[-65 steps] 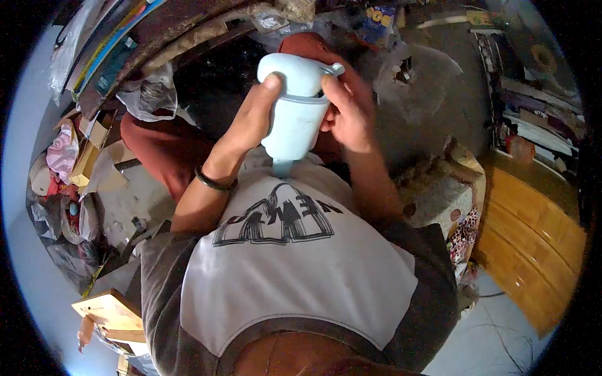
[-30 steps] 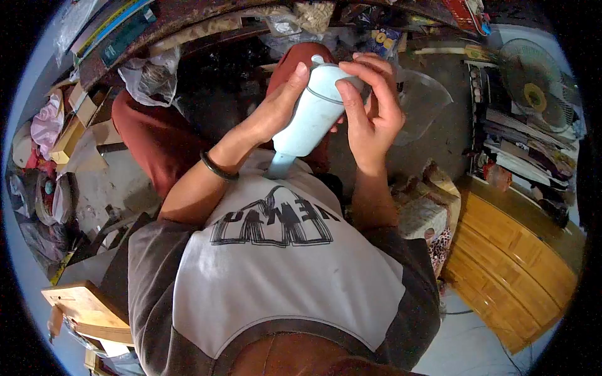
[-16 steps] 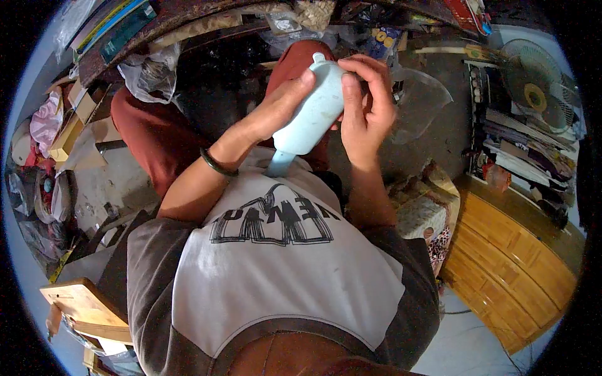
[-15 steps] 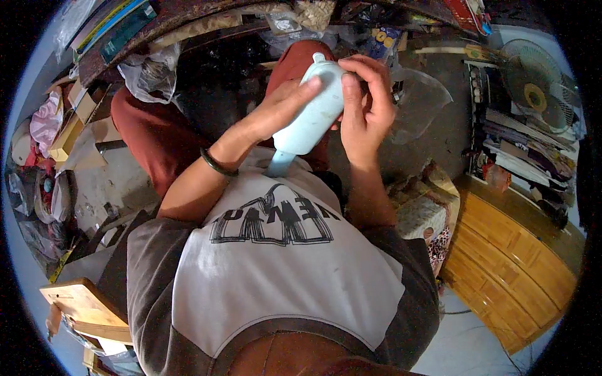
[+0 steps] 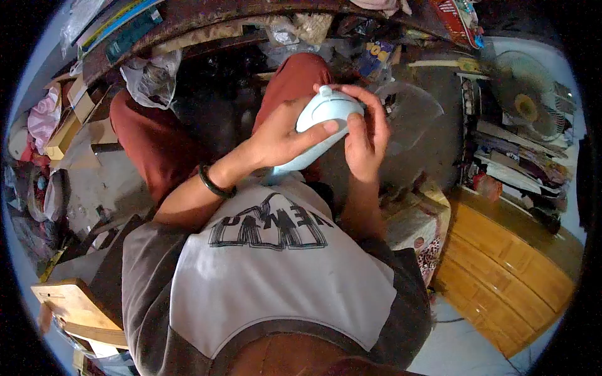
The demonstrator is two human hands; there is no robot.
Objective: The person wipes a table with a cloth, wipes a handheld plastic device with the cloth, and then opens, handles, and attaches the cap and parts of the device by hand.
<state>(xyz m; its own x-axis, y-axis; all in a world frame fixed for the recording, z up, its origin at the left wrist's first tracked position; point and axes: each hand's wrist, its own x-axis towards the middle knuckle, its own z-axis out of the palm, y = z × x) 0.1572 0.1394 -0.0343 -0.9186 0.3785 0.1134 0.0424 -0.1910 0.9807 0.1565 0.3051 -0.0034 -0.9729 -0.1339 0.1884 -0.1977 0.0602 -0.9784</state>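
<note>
A light blue container [image 5: 335, 111] with a rounded lid and a small knob is held in front of my lap, its lid end turned partly up towards the camera. My left hand [image 5: 282, 135] is wrapped round its left side, thumb lying across the front. My right hand [image 5: 370, 135] grips the lid end from the right, thumb on the near face and fingers over the top. The narrow lower end of the container rests near my shirt [image 5: 282, 282], mostly hidden by my left wrist.
A clear plastic bag [image 5: 152, 78] hangs from a dark shelf edge at the upper left. To the right stand a fan [image 5: 525, 108], stacked papers [image 5: 514, 169] and a wooden drawer unit [image 5: 501, 269]. Lower left is a wooden board [image 5: 78, 307]; cardboard boxes [image 5: 66, 135] lie beyond it.
The container has come down and tipped, so its lid end now faces the camera more. My left thumb has moved across its front. Both hands have lowered slightly with it.
</note>
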